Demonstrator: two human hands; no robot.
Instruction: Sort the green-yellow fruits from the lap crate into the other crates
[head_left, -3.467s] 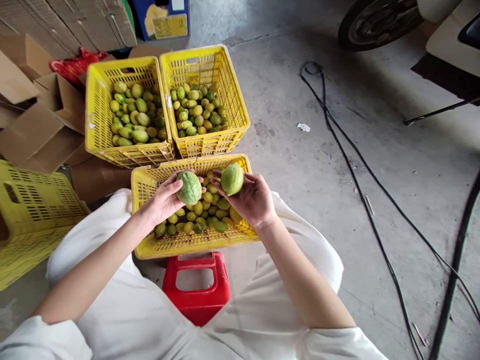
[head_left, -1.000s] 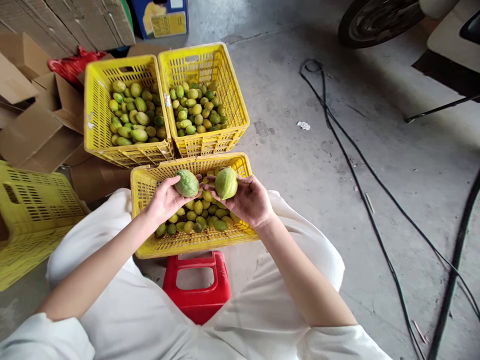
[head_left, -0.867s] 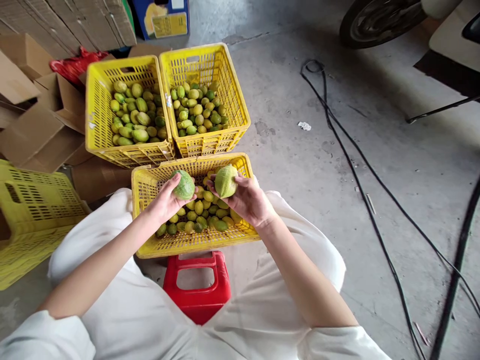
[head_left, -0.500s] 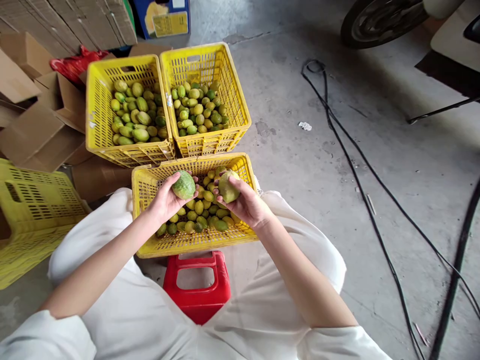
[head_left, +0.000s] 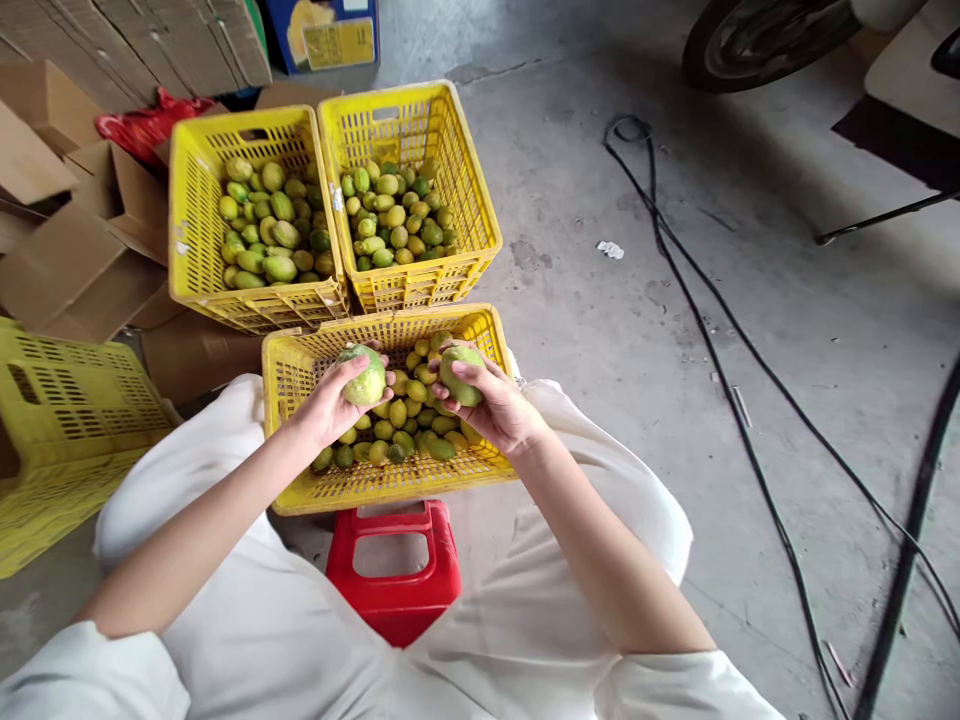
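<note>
My left hand [head_left: 330, 400] is closed round a large green lemon [head_left: 365, 380] with pale, yellowish patches. In my right hand [head_left: 499, 405] is another lemon [head_left: 460, 375], smoother and yellow-green, with my thumb across its side. Both fruits are held above a yellow plastic crate [head_left: 322, 492] between my knees. Smaller green and yellow lemons [head_left: 405, 420] lie heaped inside it; my hands hide part of the heap.
Two more yellow crates, one at left [head_left: 184, 215] and one at right [head_left: 469, 180], hold lemons beyond. A red stool [head_left: 394, 600] is below. Cardboard boxes [head_left: 67, 260] and another crate [head_left: 75, 430] stand left. Black cables [head_left: 720, 370] cross the floor, near a vehicle wheel [head_left: 765, 45].
Both lemons have been turned in my hands and show different sides. My left hand has shifted slightly left; my grip on each fruit remains.
</note>
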